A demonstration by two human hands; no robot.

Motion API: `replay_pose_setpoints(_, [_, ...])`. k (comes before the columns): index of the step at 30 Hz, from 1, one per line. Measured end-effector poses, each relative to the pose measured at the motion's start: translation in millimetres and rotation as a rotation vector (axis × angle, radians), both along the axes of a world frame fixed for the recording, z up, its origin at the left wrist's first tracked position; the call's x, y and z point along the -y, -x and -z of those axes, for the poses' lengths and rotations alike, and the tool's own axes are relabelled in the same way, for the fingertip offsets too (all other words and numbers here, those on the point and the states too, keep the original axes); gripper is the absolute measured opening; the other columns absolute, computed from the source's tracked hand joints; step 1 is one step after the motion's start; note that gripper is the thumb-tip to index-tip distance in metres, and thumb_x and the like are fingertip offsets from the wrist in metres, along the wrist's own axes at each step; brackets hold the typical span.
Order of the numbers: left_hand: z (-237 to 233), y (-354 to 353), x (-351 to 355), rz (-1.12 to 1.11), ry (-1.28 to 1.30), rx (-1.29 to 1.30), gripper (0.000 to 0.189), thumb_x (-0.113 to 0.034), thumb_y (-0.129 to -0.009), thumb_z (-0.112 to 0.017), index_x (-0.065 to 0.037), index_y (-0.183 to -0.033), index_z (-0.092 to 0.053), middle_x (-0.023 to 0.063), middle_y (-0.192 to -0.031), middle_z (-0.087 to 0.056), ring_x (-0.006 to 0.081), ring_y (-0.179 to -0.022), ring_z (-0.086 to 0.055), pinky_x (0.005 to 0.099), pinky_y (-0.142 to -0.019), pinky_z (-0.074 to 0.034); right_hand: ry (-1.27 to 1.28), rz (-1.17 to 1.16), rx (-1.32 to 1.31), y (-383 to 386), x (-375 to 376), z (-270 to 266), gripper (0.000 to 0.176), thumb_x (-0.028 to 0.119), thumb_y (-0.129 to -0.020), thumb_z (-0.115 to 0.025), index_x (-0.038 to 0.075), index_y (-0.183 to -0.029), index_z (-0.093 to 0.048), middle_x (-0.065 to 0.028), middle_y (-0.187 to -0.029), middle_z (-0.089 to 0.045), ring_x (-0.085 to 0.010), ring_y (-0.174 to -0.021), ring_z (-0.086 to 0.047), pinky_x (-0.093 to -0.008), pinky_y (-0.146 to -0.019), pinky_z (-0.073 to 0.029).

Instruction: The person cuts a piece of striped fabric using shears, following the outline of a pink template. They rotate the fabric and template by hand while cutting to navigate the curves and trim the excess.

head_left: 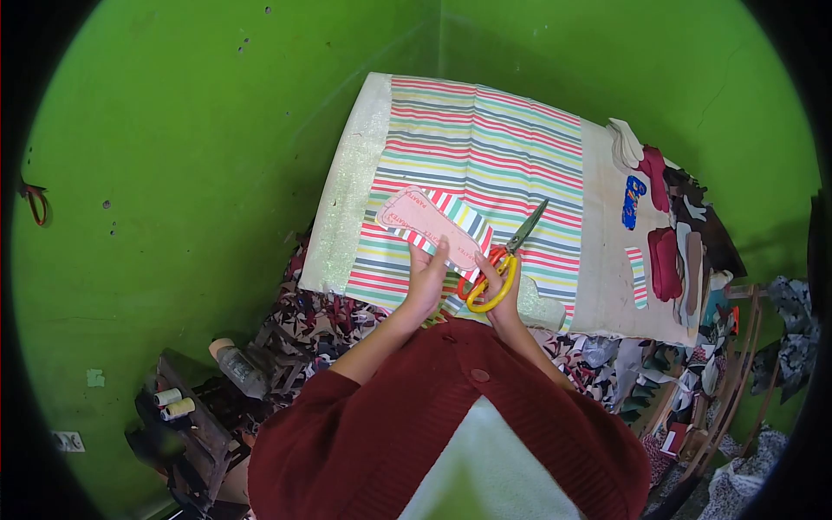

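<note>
Left hand (426, 274) pinches the near edge of a pink sole-shaped pattern (420, 217) and the striped fabric piece (458, 211) under it, thumb on top. Right hand (504, 288) grips the scissors (526, 229) by their red and yellow handles, blades pointing far and right, fingers close to the pattern's right end. Both hands are over the near part of a large striped cloth (485, 143) spread on a pale work surface (607, 286); dark red pieces (665, 264) lie at its right.

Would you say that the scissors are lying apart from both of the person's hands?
No, the right hand holds the scissors at their orange and yellow handles.
</note>
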State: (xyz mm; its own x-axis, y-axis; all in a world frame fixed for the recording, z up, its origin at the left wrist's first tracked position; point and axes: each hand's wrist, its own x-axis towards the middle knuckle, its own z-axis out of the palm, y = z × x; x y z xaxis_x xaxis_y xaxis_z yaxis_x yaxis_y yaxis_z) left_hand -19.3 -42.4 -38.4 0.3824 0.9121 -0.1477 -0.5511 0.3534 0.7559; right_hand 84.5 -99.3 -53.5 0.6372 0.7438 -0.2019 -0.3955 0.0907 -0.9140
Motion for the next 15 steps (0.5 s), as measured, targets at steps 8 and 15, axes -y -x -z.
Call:
replay_pose_setpoints(8, [1.0, 11.7, -17.9, -0.107, 0.108, 0.024, 0.027, -0.016, -0.086, -0.052, -0.007, -0.11, -0.044, 0.0019, -0.102, -0.053, 0.0055, -0.087, -0.05, 0.0193, -0.065, -0.041, 0.029, -0.035, 0.188, 0.3, 7.9, -8.1, 0.042, 0.009, -0.076, -0.063, 0.005, -0.106, -0.036, -0.0024, -0.085, -0.045, -0.0065, -0.07, -0.045, -0.0191, -0.056, -0.039])
replay_pose_setpoints(15, [-16.5, 13.6, -21.1, -0.148, 0.222, 0.167, 0.024, -0.014, -0.085, -0.052, -0.005, -0.107, -0.048, 0.0029, -0.1, -0.054, 0.0094, -0.091, -0.052, 0.024, -0.076, -0.044, -0.004, 0.017, 0.145, 0.5, 10.8, -14.9, 0.04, 0.006, -0.075, -0.063, 0.006, -0.105, -0.036, -0.0012, -0.083, -0.044, -0.0058, -0.068, -0.044, -0.0184, -0.058, -0.038])
